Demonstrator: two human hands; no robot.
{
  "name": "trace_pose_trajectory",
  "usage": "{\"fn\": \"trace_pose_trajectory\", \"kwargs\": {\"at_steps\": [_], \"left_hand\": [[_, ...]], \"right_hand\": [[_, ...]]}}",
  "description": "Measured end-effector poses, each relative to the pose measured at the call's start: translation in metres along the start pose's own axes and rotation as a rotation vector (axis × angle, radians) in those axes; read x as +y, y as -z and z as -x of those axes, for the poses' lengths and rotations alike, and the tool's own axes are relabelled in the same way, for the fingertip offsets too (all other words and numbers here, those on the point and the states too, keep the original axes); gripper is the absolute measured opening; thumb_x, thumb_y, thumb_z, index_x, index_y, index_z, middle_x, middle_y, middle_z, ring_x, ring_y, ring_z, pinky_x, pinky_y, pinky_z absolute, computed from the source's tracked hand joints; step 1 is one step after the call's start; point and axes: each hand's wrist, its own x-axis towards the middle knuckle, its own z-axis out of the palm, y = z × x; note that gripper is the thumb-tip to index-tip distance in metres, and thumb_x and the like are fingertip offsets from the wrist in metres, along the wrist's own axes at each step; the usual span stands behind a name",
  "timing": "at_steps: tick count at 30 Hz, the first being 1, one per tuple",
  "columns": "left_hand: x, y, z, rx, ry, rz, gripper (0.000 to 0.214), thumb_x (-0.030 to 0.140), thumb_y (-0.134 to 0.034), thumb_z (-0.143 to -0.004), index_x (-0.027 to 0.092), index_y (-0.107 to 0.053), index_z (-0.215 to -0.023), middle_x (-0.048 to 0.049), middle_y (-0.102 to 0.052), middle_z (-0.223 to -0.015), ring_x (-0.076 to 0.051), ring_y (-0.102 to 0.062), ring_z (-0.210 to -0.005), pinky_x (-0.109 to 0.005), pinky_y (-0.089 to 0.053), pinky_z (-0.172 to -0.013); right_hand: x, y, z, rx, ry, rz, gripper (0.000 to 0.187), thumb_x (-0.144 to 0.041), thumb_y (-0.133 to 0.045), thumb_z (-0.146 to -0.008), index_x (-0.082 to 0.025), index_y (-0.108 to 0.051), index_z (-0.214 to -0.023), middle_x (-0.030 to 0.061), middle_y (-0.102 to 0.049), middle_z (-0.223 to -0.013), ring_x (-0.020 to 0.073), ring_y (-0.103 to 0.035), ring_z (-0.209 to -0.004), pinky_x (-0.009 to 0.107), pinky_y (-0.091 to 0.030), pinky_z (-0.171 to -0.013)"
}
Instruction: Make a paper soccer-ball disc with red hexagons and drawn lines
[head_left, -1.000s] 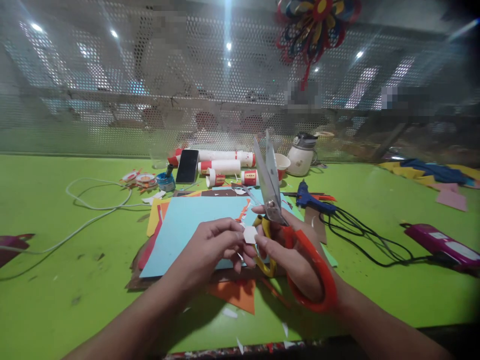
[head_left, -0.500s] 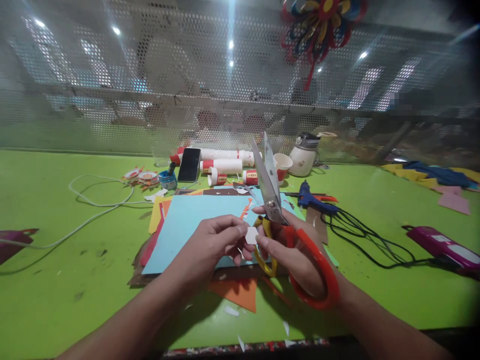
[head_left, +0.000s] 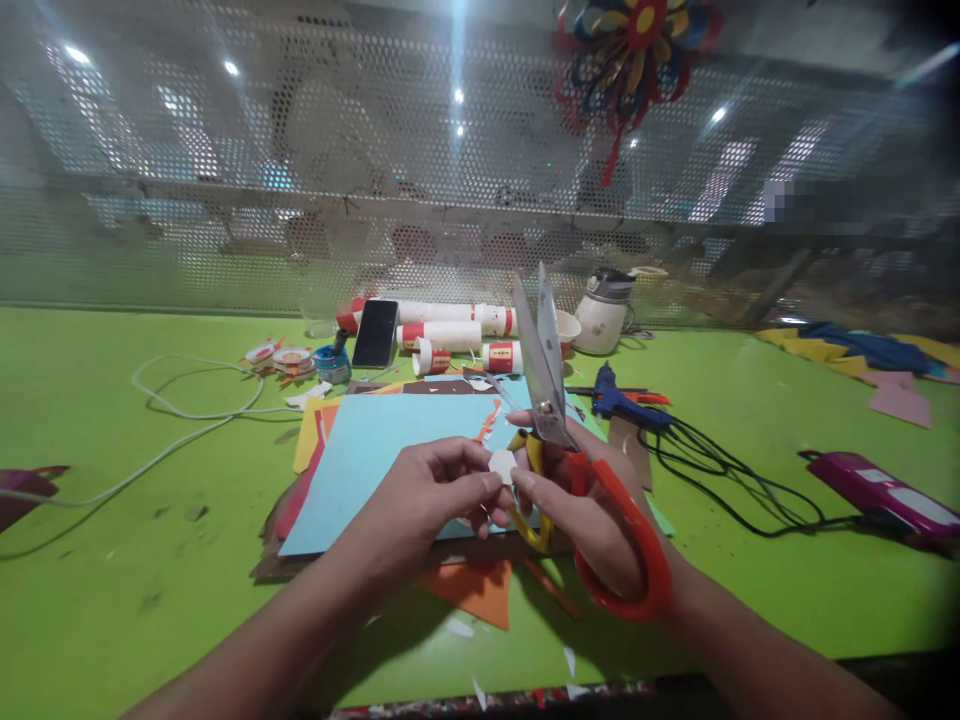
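- Green table under grip.
- Left hand, right hand pinch white paper; scissors in right, blades up.
- Left thumb now lower: likely a regrip.

Pinpoint white lights flare and streak across the hazy, perforated screen. Below the screen, my left hand and right hand shade a green tabletop in soft, even light. Past the screen's right end, the frame darkens toward black.
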Motion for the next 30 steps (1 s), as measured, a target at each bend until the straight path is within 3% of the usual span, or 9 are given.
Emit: {"fn": "trace_pose_trajectory", "kwargs": {"at_steps": [6, 15, 30], "left_hand": [[0.0017, -0.0021, 0.0008, 0.026, 0.004, -0.057, 0.019, 0.027, -0.070, -0.079, 0.012, -0.059, -0.074, -0.0019, -0.065, -0.067, -0.010, -0.056, -0.058, -0.021, -0.044, -0.055], [-0.0015, 0.0063, 0.0006, -0.052, 0.040, -0.041, 0.014, 0.025, -0.066, -0.082, 0.014, -0.059, -0.078, -0.0004, -0.063, -0.065, -0.010, -0.054, -0.057, -0.022, -0.042, -0.056], [-0.0002, 0.0027, 0.0017, -0.069, 0.044, -0.045, 0.010, 0.021, -0.063, -0.080, 0.013, -0.060, -0.077, -0.0017, -0.063, -0.065, -0.011, -0.056, -0.057, -0.023, -0.044, -0.057]], "right_hand": [[0.0017, -0.0004, 0.0017, 0.007, 0.016, 0.005, 0.032, -0.020, -0.059, -0.088, -0.026, -0.055, -0.119, -0.0004, -0.056, -0.085, 0.0124, -0.057, -0.069, 0.028, -0.049, -0.064], [-0.0015, 0.0003, 0.0011, 0.059, -0.002, -0.009, 0.028, -0.024, -0.060, -0.088, -0.026, -0.058, -0.116, -0.0026, -0.056, -0.077, 0.0114, -0.054, -0.064, 0.025, -0.046, -0.059], [-0.0023, 0.0002, 0.0037, 0.015, 0.024, 0.010, 0.029, -0.020, -0.059, -0.088, -0.028, -0.057, -0.116, -0.0031, -0.058, -0.079, 0.0115, -0.058, -0.065, 0.026, -0.049, -0.062]]}}
